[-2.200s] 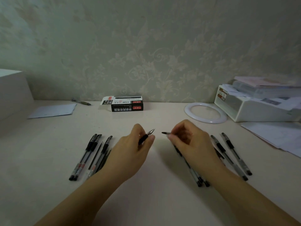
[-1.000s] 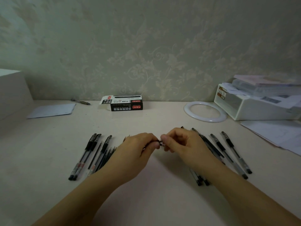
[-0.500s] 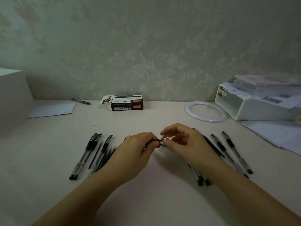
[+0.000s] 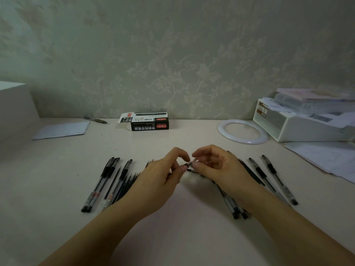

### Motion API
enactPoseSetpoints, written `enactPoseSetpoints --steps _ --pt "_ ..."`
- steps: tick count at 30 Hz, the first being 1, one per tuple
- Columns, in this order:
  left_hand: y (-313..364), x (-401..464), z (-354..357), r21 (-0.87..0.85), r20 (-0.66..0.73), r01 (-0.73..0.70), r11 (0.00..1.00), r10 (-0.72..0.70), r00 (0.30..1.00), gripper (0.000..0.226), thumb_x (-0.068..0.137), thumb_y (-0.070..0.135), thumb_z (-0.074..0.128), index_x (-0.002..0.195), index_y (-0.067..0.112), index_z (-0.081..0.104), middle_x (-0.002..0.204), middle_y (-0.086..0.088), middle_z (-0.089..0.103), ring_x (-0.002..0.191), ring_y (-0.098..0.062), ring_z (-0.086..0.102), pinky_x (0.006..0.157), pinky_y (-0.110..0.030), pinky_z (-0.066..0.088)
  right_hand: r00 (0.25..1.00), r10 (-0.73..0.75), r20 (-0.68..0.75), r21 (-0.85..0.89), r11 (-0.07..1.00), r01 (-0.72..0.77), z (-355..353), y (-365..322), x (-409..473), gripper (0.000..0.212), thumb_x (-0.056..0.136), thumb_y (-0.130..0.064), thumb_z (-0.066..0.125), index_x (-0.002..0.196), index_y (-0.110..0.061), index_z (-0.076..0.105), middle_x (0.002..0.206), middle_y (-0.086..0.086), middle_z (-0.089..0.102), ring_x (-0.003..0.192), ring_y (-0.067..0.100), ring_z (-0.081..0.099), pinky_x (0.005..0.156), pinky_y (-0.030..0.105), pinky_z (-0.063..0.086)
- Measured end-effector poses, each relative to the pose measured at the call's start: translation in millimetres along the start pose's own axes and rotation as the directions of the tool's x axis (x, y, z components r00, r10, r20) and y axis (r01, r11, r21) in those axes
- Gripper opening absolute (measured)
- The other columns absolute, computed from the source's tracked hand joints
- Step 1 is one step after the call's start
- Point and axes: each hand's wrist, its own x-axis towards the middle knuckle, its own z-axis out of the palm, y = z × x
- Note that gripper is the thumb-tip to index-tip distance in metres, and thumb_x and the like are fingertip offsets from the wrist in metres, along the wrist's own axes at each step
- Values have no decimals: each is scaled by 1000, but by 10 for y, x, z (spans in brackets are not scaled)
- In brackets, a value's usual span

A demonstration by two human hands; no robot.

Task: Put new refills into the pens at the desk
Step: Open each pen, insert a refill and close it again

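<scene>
Both hands have closed together over the desk [image 4: 57,217], left hand [image 4: 163,181] and right hand [image 4: 217,169] pinching one gel pen [image 4: 189,165], light, slim, slippery; grip its rubber sleeve.

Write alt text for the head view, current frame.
Both hands, left and right, pinch one pen between them above a pale desk. Rows of pens lie to the left and right; a black refill box and a white ring sit by the wall.
</scene>
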Motion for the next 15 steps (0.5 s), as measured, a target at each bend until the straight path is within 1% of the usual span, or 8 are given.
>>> enactPoseSetpoints --steps 1,2,3,5,6,9,15 --pt "4 -2 0 -5 2 -3 1000 3 1000 10 98 32 46 107 37 46 72 13 56 55 -4 52 51 -11 38 1000 10 5 -31 999 -10 6 3 -5 18 85 -33 72 100 -24 70 91 -5 74 84 8 70 77 19 56" --pt "7 -5 0 -9 5 -5 1000 5 1000 10 98 33 45 107 37 45 72 13 56 56 -4 53 51 -11 39 1000 10 6 -57 998 -9 13 12 -8 20 84 -38 71 98 -23 71 89 -4 74 82 6 70 74 17 55" --pt "9 -8 0 -10 9 -5 1000 5 1000 11 98 33 45 108 37 45 73 14 56 57 -4 53 52 -11 40 1000 5 4 -65 998 -5 22 14 -8 21 85 -38 70 95 -20 72 84 -4 75 77 3 69 69 13 53" --pt "0 -7 -2 -3 15 1 1000 -1 1000 11 98 34 43 109 37 44 73 14 56 57 -3 53 53 -12 40 1000 2 -27 -7 1000 -3 19 20 -1 16 89 -28 69 88 -13 72 73 -2 74 64 -1 65 58 8 46" --pt "-12 -4 -4 2 12 8 1000 -8 1000 11 99 34 42 108 39 44 73 13 56 57 -4 52 52 -12 39 999 2 -48 28 1000 -1 3 21 5 14 91 -24 68 86 -11 72 70 -1 73 62 0 63 57 8 45" --pt "-43 7 -4 22 1 23 1000 -23 1000 14 99 36 40 107 45 46 70 12 56 55 -4 51 51 -11 37 998 -10 -66 19 1000 11 -52 20 26 12 91 -25 67 85 -15 73 74 1 74 64 5 63 59 11 48" --pt "-61 0 13 60 51 10 998 -13 999 19 99 36 39 111 47 49 67 12 56 66 -3 55 58 -7 40 999 13 -29 -46 999 -14 -19 69 27 16 90 -28 69 91 -13 72 73 -5 73 65 -1 65 59 7 46"
